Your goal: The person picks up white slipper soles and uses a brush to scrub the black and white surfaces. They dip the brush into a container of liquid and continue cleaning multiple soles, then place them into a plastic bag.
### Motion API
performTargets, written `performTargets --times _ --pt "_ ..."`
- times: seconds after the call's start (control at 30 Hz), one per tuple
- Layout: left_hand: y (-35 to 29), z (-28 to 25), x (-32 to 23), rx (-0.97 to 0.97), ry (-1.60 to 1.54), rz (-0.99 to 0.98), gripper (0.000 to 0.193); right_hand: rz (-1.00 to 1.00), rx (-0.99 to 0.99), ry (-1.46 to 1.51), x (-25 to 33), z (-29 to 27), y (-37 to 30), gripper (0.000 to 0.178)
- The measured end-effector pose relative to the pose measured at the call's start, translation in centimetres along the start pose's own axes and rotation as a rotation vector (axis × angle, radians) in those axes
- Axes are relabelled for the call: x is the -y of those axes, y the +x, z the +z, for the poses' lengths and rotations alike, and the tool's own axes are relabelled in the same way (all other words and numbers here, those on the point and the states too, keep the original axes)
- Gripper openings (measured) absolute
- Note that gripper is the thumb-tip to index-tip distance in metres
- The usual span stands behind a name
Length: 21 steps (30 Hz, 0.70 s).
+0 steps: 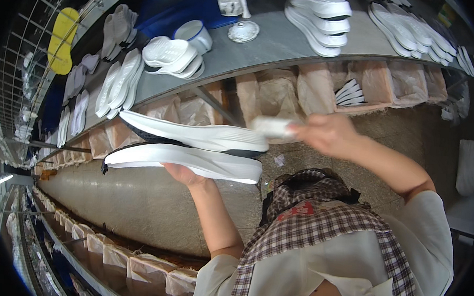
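Note:
My left hand [183,174] grips two white shoe soles from below, with the fingers mostly hidden behind them. The upper sole [194,133] and the lower sole [186,162] lie on their sides, one over the other, with dark treads showing at the edges. They are held in the air in front of the bench. My right hand [326,135] is closed on a small white block-like thing, blurred by motion [271,127]. Its far end is at the right-hand tip of the upper sole; whether they touch, I cannot tell.
Along the grey bench [249,55] stand a sole stack [318,24], a two-sole pile [172,55], a white mug [194,35] and a white lid [243,32]. Below hang lined bins [315,90]; one contains white pieces [350,94]. A yellow insole [63,42] leans on wire mesh.

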State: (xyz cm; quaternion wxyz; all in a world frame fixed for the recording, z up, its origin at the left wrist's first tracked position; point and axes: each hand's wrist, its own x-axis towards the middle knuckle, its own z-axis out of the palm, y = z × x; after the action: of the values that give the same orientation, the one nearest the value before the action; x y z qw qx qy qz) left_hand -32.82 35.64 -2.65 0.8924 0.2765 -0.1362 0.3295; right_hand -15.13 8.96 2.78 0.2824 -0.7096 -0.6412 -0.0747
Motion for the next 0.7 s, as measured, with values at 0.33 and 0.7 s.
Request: performTargets --times 0.33,0.7 --pt "0.4 1.5 -1.6 -0.262 -0.091 0.194 0.031 0.065 -0.205 0.211 1.5 -3.0 0.2 0.030" --pt "-0.5 0.7 0.7 -0.177 0.088 0.100 0.062 -0.068 -0.210 0.114 4.3 0.0 3.4 0.031"
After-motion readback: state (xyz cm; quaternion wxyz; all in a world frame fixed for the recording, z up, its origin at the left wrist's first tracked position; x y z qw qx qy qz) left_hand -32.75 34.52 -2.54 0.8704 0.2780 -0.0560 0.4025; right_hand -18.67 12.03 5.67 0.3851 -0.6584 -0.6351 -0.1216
